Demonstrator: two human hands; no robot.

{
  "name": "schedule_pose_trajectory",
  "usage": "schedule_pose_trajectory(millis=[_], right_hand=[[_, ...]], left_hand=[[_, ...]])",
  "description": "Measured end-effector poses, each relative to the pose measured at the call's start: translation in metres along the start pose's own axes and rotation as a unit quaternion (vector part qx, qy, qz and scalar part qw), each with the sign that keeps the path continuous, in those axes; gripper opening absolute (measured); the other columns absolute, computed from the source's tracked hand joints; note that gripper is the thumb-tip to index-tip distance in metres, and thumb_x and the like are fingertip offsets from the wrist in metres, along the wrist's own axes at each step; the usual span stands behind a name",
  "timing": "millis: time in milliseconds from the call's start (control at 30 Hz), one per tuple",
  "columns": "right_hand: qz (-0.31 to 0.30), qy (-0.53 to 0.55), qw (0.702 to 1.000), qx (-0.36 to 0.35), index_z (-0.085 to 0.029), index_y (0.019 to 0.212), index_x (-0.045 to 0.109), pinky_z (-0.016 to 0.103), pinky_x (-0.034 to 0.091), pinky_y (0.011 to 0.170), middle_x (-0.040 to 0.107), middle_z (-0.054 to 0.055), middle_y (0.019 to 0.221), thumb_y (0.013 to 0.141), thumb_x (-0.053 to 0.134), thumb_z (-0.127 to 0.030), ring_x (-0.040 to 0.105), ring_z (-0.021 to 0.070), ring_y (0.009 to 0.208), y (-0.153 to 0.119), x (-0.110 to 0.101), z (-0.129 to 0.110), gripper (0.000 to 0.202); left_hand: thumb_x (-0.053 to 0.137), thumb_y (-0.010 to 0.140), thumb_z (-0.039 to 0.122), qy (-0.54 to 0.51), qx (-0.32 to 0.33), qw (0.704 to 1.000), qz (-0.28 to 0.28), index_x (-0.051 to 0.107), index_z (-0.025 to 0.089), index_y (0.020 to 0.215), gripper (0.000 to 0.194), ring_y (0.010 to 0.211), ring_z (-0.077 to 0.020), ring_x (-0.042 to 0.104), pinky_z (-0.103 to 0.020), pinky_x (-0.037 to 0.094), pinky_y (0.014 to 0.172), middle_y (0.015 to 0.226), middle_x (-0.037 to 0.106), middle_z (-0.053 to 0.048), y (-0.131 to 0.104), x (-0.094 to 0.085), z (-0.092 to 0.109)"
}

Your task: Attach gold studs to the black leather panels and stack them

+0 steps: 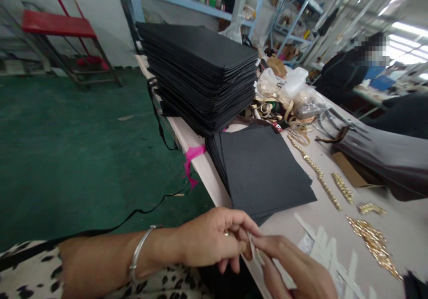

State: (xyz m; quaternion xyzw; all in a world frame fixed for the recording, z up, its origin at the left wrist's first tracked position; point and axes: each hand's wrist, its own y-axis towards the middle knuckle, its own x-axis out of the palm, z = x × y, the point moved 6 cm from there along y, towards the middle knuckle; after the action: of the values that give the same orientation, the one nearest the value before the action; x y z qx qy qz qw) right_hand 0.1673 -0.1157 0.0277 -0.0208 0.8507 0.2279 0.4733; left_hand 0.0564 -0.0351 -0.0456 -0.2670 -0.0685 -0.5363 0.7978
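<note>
My left hand, with a silver bangle on its wrist, is closed at the table's near edge. Its fingertips pinch a small brown and pale piece. My right hand meets it from the right, thumb and fingers closed on the same piece. Just beyond the hands lies a low pile of flat black sheets. Pale strips are scattered to the right of my right hand, beside a heap of gold chain.
A tall stack of black sheets stands at the far left of the table. Gold chain lengths, plastic bags and a grey bag lie right. A red-topped stool stands on the floor. A person sits beyond.
</note>
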Motion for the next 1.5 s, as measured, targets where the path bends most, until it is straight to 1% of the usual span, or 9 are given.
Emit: schedule_pose_trajectory(millis=[200, 367, 467, 600, 733, 867, 967, 1167, 1500], right_hand=[[0.114, -0.073, 0.977, 0.165, -0.02, 0.105, 0.072, 0.023, 0.057, 0.068, 0.076, 0.002, 0.084, 0.093, 0.059, -0.026, 0.071, 0.0136, 0.066, 0.047, -0.01, 0.068, 0.018], [0.072, -0.164, 0.97, 0.166, -0.019, 0.1, 0.071, 0.031, 0.054, 0.073, 0.076, 0.006, 0.086, 0.097, 0.05, -0.028, 0.071, 0.0205, 0.079, 0.09, 0.008, 0.106, 0.023], [0.022, -0.191, 0.971, 0.145, -0.019, 0.099, 0.067, 0.032, 0.052, 0.074, 0.074, 0.006, 0.086, 0.098, 0.047, -0.025, 0.068, 0.0214, 0.08, 0.091, 0.011, 0.102, 0.021], [-0.025, -0.105, 0.979, 0.173, -0.022, 0.099, 0.065, 0.029, 0.051, 0.072, 0.072, 0.002, 0.088, 0.099, 0.047, -0.025, 0.068, 0.0179, 0.079, 0.059, 0.008, 0.08, 0.018], [-0.008, 0.008, 0.967, 0.256, -0.024, 0.097, 0.068, 0.025, 0.051, 0.068, 0.072, 0.001, 0.087, 0.098, 0.053, -0.033, 0.068, 0.0156, 0.077, 0.021, 0.009, 0.061, 0.017], [0.017, 0.102, 0.936, 0.336, -0.023, 0.092, 0.072, 0.024, 0.05, 0.066, 0.073, 0.001, 0.086, 0.094, 0.06, -0.036, 0.067, 0.0167, 0.08, -0.001, 0.018, 0.057, 0.018], [0.037, 0.151, 0.922, 0.355, -0.022, 0.091, 0.074, 0.025, 0.05, 0.066, 0.072, 0.001, 0.084, 0.093, 0.062, -0.035, 0.066, 0.0167, 0.079, -0.006, 0.022, 0.057, 0.018], [0.04, 0.176, 0.919, 0.35, -0.023, 0.087, 0.074, 0.026, 0.047, 0.07, 0.069, 0.0, 0.081, 0.089, 0.064, -0.034, 0.063, 0.0158, 0.076, -0.007, 0.024, 0.055, 0.015], [0.028, 0.234, 0.885, 0.4, -0.022, 0.089, 0.074, 0.027, 0.043, 0.07, 0.07, 0.0, 0.081, 0.086, 0.066, -0.041, 0.06, 0.0165, 0.076, -0.013, 0.035, 0.067, 0.021]], left_hand=[[0.063, 0.073, 0.022, -0.103, 0.028, 0.98, 0.171, 0.067, 0.014, 0.1, 0.028, 0.053, -0.0048, 0.054, -0.014, 0.037, 0.043, 0.08, 0.063, 0.001, -0.014, -0.052, 0.001], [0.064, 0.081, 0.034, -0.067, 0.025, 0.97, 0.234, 0.06, 0.014, 0.111, 0.037, 0.046, -0.0035, 0.043, -0.016, 0.032, 0.041, 0.077, 0.06, 0.003, -0.015, -0.068, -0.007], [0.064, 0.082, 0.038, -0.032, 0.038, 0.973, 0.227, 0.059, 0.015, 0.108, 0.035, 0.042, -0.0033, 0.037, -0.017, 0.031, 0.04, 0.073, 0.058, 0.006, -0.011, -0.065, -0.004], [0.063, 0.086, 0.043, 0.033, 0.044, 0.971, 0.233, 0.057, 0.017, 0.086, 0.026, 0.043, -0.0045, 0.037, -0.017, 0.031, 0.04, 0.059, 0.046, 0.009, -0.014, -0.064, 0.003], [0.065, 0.085, 0.042, 0.039, 0.042, 0.981, 0.185, 0.061, 0.016, 0.097, 0.029, 0.05, -0.005, 0.04, -0.016, 0.034, 0.043, 0.073, 0.056, 0.005, -0.017, -0.05, 0.002], [0.063, 0.085, 0.04, 0.067, 0.012, 0.986, 0.152, 0.062, 0.017, 0.108, 0.033, 0.05, -0.007, 0.043, -0.017, 0.037, 0.042, 0.072, 0.057, 0.005, -0.018, -0.03, -0.009], [0.063, 0.085, 0.041, 0.078, -0.004, 0.984, 0.158, 0.062, 0.019, 0.109, 0.033, 0.045, -0.0073, 0.041, -0.018, 0.035, 0.039, 0.066, 0.055, 0.006, -0.018, -0.019, -0.011], [0.058, 0.086, 0.048, 0.044, -0.025, 0.987, 0.154, 0.063, 0.018, 0.088, 0.031, 0.038, -0.0061, 0.033, -0.021, 0.028, 0.038, 0.056, 0.047, 0.008, -0.02, -0.01, -0.006], [0.057, 0.084, 0.053, 0.085, -0.042, 0.98, 0.177, 0.062, 0.018, 0.084, 0.036, 0.041, -0.0088, 0.038, -0.021, 0.028, 0.04, 0.053, 0.048, 0.007, -0.018, -0.008, -0.011]])
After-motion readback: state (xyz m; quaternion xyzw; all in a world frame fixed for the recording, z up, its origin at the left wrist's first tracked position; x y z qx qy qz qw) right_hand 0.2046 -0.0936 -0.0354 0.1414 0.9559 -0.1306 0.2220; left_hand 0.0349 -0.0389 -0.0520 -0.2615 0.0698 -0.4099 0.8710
